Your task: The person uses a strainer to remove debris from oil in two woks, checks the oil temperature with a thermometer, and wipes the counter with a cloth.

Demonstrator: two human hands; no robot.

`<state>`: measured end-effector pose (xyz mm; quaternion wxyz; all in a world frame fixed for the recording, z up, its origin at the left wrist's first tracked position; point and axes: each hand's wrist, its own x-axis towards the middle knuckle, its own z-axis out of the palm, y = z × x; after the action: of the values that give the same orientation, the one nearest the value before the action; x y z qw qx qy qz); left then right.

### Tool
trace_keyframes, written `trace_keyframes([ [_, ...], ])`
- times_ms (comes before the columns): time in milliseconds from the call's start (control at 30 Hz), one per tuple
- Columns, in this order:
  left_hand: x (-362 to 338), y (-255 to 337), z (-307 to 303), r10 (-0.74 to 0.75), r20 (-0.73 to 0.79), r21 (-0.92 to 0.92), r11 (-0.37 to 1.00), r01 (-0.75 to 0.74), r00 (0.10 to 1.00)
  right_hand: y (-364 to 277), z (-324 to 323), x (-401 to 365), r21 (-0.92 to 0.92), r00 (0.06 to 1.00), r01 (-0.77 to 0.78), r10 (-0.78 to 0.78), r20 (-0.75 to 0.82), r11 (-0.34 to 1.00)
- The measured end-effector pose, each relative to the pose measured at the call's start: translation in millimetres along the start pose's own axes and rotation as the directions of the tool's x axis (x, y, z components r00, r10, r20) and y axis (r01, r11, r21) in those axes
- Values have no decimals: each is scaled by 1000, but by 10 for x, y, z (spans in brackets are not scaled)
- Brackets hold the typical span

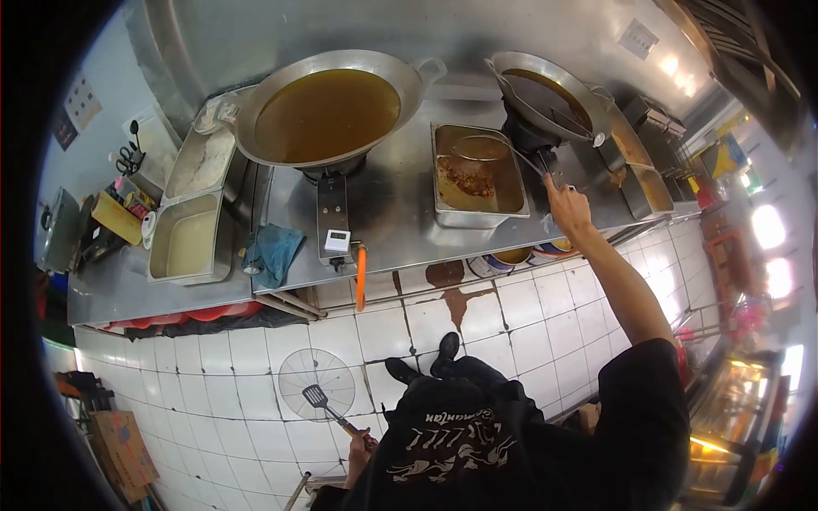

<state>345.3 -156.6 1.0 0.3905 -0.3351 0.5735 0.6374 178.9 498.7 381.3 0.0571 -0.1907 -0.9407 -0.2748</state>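
- Although the mesh hides part of what lies behind it, the spatula (315, 396) shows clearly, its slotted head pointing away from the person; it looks light and stiff, best held by its handle.
- The left hand (358, 456) has its fingers curled round that handle, low in view; whether it also grips the round wire mesh (294, 383) beside the spatula, I cannot tell.
- Beyond the left hand, on the counter, sits the large wok (411, 98) of oil, probably heavy and slick.
- The deep metal pan (477, 220) holds brown crumbs (469, 177), likely soft or brittle and greasy; its rim would be the place to grasp.
- Over the pan's far part is the strainer (481, 148), probably light, with thin, springy wire and a handle that may be oily.
- The right hand (569, 209) is closed around the strainer's handle, just right of the pan, near the smaller wok (524, 58).
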Motion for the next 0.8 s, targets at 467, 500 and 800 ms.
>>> trace_keyframes([
  [467, 592, -988, -61, -217, 100, -133, 964, 229, 971, -119, -98, 60, -12, 996, 79, -79, 29, 997],
  [500, 565, -1004, -61, -212, 90, -94, 971, 220, 973, -107, -89, 71, -8, 996, 81, -80, 28, 997],
  [800, 331, -1051, 139, -206, -3, 11, 978, 206, 978, 175, 48, 90, 70, 999, 40, -39, -5, 997],
])
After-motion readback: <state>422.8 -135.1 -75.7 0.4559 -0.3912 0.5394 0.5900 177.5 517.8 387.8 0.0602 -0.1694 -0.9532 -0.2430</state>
